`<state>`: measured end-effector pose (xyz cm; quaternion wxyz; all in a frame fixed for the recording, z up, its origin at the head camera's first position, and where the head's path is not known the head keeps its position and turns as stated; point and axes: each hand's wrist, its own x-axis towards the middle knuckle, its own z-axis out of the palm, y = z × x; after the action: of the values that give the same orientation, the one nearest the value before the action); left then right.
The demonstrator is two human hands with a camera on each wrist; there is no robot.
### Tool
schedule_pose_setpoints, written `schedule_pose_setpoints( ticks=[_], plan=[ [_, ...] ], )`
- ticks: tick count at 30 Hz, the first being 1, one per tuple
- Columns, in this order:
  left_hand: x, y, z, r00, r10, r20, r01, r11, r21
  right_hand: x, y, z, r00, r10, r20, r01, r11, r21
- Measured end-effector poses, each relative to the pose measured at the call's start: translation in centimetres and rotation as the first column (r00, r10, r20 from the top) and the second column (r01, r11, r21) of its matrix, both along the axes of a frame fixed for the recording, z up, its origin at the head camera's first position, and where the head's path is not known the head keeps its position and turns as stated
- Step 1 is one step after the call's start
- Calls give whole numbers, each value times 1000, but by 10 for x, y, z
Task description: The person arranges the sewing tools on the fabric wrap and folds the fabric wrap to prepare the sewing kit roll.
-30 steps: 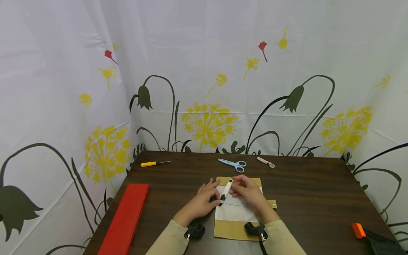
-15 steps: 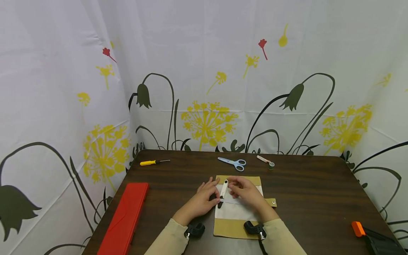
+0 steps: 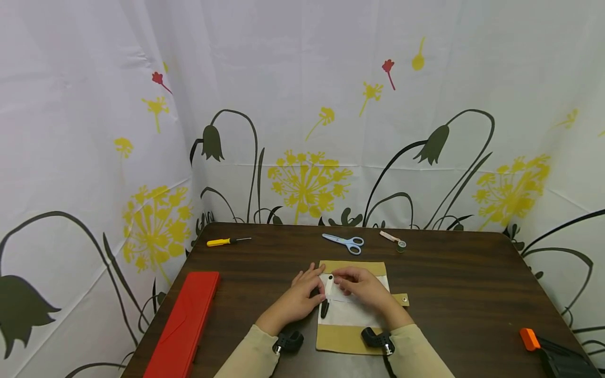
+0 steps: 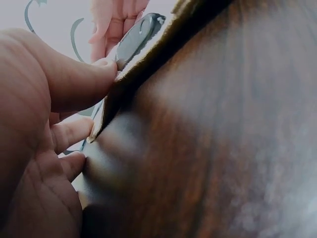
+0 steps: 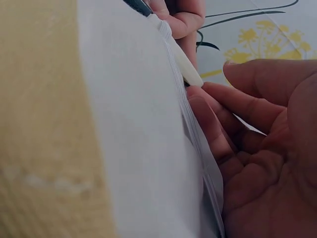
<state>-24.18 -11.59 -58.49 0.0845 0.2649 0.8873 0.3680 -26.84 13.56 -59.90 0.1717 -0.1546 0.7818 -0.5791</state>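
Note:
A tan and white fabric tool pouch [image 3: 347,338] lies unfolded between my hands. A slim white-handled tool [image 3: 329,285] with a hole in its far end and a black near end [image 3: 324,308] passes under the elastic band [image 3: 348,301] at the pouch's left side. My left hand [image 3: 295,302] pinches the pouch's left edge by the band; in the left wrist view the thumb [image 4: 94,82] presses beside the black end. At the handle's white end, my right hand [image 3: 364,287] touches it with its fingertips, and the thumb [image 5: 267,77] stands apart from them.
Blue scissors [image 3: 347,243] and a small white item with a round end [image 3: 393,241] lie behind the pouch. A yellow screwdriver [image 3: 227,241] is at the far left. A red case [image 3: 184,320] lies left, and an orange and black tool [image 3: 548,349] right.
The white-handled tool has slid nearer and left under the band, turning more upright, and more of its black end shows. My right hand has followed it left and its thumb has come away.

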Motion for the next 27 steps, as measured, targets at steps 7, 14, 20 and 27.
schedule_pose_setpoints(
  ticks=[7,14,20,27],
  plan=[
    [0,0,-1,1000,4,1,-4,1000,-4,1,1,1,999,37,-17,-37,999,33],
    [0,-1,0,1000,2,6,-2,1000,1,3,1,4,999,44,-25,-43,998,52],
    [0,-3,2,1000,-8,19,8,1000,20,2,1,2,999,44,-29,-43,998,50],
    [-3,-14,6,998,-41,47,43,998,-40,0,4,2,996,76,-38,-74,997,36]
  ],
)
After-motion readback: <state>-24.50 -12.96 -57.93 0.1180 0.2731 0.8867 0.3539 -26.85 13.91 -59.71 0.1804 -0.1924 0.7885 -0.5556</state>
